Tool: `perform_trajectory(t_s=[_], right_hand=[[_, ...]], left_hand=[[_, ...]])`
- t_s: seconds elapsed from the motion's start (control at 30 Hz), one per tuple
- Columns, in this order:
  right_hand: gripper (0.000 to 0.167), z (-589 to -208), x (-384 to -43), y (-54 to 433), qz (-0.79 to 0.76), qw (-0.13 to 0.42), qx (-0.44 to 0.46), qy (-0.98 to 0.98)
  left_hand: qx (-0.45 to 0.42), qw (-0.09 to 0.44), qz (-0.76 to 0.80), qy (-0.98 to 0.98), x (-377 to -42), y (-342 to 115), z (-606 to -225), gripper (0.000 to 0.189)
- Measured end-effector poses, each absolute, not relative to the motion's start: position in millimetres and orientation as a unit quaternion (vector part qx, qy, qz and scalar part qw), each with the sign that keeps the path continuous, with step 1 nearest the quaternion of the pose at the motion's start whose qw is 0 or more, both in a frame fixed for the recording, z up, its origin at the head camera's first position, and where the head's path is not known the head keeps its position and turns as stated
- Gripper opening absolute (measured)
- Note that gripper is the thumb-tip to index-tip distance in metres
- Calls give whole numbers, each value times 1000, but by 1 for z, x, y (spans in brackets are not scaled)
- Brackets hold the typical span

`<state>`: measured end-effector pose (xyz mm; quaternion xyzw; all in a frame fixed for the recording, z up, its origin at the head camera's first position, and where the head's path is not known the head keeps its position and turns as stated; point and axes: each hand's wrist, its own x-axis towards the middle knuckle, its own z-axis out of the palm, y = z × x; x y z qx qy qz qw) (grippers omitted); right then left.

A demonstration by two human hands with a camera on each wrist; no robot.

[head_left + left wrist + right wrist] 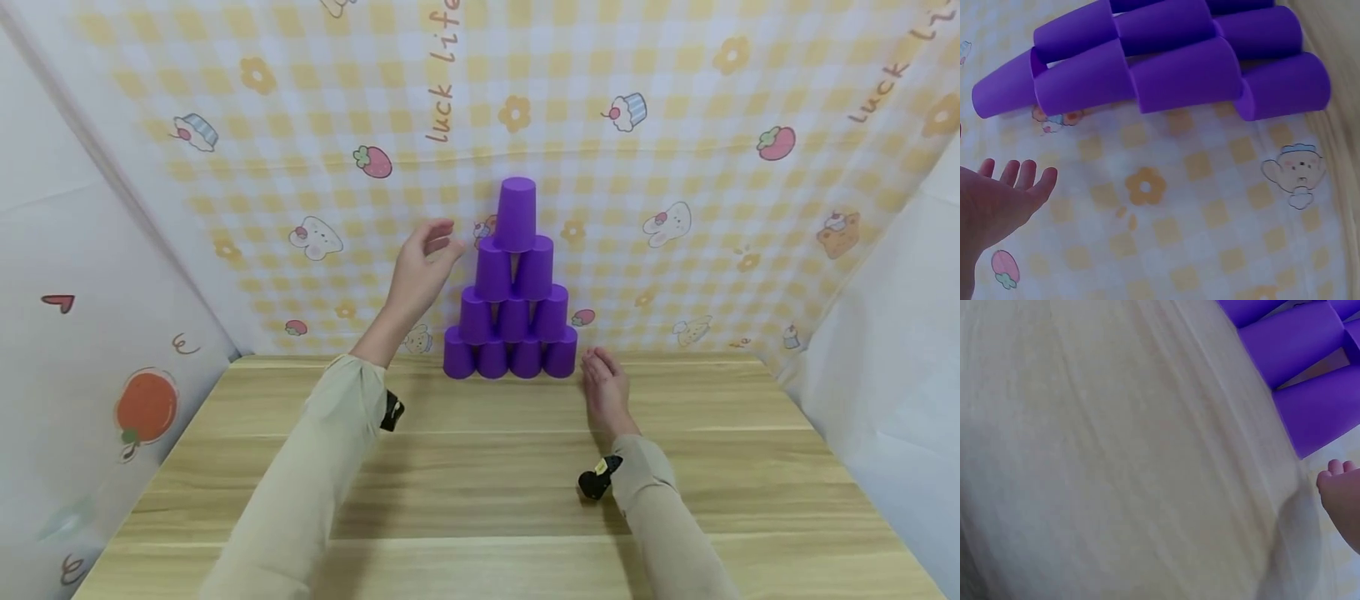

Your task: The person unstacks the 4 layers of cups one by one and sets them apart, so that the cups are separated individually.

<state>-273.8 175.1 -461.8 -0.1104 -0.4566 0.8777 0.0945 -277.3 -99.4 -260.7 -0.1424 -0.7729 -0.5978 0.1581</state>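
Purple upside-down cups form a pyramid (pixel 493 273) in the head view: several along the bottom, then three, two, and a single top cup (pixel 517 215). To the left of its upper rows is my left hand (pixel 426 265), raised, fingers loosely bent and holding nothing. A gap separates that hand (pixel 1000 203) from the cups in the left wrist view. Low by the table, my right hand (pixel 606 390) is just right of the bottom-right cup (pixel 559 352), its fingers relaxed around nothing. In the right wrist view its fingertips (pixel 1335 467) show close below a bottom-row cup (pixel 1319 411).
The pyramid stands near the back edge of a wooden table (pixel 465 483). Right behind it hangs a yellow-checked cloth (pixel 697 275) with printed cartoons. White side panels (pixel 892 333) flank the table. Small black cameras (pixel 597 480) sit at both wrists.
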Motion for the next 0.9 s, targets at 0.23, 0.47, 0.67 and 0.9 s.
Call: perform_trajectory(t_s=[0.23,0.47,0.67,0.9], right_hand=[[48,-476,-278,175,852,133,-94,-497],[48,-484,-276,172,827,143,-85,-537],[48,-484,-278,171,807,162,-78,-563],[57,-487,-284,167,751,161,-57,-638]], left_hand=[[-141,155,-597,-775,-290,-81,-237,48],[-146,103,-569,-803,-298,-72,-227,66],[-160,107,-538,-821,-302,-61,-223,70],[-156,133,-541,-816,-304,-58,-220,66]])
